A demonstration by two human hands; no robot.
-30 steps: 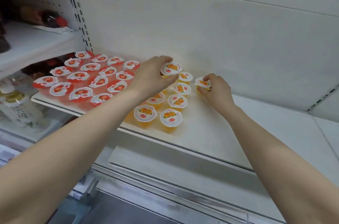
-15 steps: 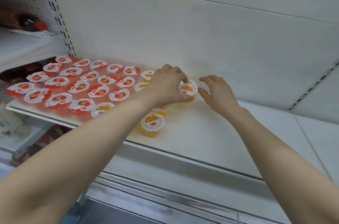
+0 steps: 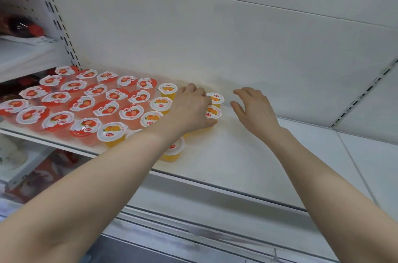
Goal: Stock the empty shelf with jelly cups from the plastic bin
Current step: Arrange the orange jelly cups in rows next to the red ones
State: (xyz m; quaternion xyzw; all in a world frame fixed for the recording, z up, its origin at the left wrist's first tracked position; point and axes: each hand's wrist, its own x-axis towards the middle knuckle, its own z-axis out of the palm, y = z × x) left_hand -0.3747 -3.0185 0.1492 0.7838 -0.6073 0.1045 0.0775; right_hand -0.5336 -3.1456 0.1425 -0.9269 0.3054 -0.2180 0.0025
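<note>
Jelly cups (image 3: 111,131) were all on the white shelf (image 3: 237,155), lids up, none stacked. Closest to me, a front orange cup (image 3: 174,151) stood near the shelf's front edge, half hidden under the person's left forearm. Further in, the left hand (image 3: 189,109) had its fingers curled round a tilted orange cup (image 3: 213,112) at the right end of the orange bunch; couldn't tell if it touched the shelf. The right hand (image 3: 255,109) hovered just beside it, fingers loose and spread, holding nothing. Left of the orange ones, rows of red strawberry cups (image 3: 86,102) ran back to the rear panel (image 3: 215,36). Every lid had fruit pictures and a little red logo, but the lettering was too blurry to read. Up on the far left shelf lay a dark bottle (image 3: 28,27) with a red cap.
</note>
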